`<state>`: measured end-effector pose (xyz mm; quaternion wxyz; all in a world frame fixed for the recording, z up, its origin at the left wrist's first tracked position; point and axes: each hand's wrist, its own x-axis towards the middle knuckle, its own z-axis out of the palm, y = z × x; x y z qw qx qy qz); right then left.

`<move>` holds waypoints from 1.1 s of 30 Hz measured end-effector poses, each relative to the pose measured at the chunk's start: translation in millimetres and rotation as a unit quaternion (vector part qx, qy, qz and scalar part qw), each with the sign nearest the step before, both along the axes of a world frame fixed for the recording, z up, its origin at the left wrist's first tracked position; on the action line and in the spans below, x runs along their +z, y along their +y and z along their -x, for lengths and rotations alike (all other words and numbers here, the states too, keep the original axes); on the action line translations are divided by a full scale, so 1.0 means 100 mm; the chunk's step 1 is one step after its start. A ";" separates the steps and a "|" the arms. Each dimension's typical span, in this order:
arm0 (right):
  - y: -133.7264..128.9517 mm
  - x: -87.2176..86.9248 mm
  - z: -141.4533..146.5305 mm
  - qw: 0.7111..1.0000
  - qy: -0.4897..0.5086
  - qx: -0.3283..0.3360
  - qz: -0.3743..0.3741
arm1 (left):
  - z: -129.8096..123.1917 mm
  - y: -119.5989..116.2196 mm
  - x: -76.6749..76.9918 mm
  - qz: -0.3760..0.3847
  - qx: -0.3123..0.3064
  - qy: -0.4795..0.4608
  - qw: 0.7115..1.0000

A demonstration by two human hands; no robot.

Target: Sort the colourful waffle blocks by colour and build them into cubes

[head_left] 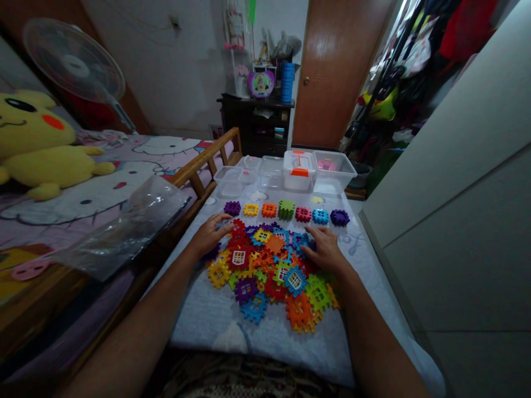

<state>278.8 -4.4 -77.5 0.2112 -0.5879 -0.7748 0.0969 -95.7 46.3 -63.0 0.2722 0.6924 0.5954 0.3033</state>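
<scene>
A loose pile of plastic interlocking building tiles (276, 244) in red, orange, yellow, green, blue and purple covers the middle of the cloth. At the pile's left edge rests my left hand (213, 235), its fingers stretched out beside a red tile (238, 227). My right hand (326, 249) lies over the right side, thumb and fingers apart, next to a blue tile (299, 241). Neither hand visibly grips anything. Beyond the pile, small stacks sorted by colour stand in a row, among them a tall green stack (286, 209) and a dark purple stack (340, 218).
Clear plastic boxes (335, 166) line the far end, one with a white lid and orange latches (299, 172). A wooden bed rail (194, 176) borders the left, with a plastic bag (133, 226) on it. A pale cabinet (464, 210) stands at the right.
</scene>
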 end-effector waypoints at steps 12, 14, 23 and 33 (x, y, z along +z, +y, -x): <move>-0.01 0.01 -0.02 0.998 -0.025 0.048 0.019 | -0.13 0.07 0.06 0.036 -0.047 0.021 0.998; -0.02 0.01 -0.02 0.998 -0.020 0.051 0.019 | -0.14 0.05 0.05 0.041 -0.040 0.020 0.998; -0.06 0.03 0.02 0.998 -0.039 0.038 0.027 | -0.02 0.01 0.00 0.018 0.003 -0.002 1.000; -0.10 0.16 0.00 0.988 0.137 0.025 0.072 | 0.04 -0.01 -0.13 0.033 0.041 -0.088 0.995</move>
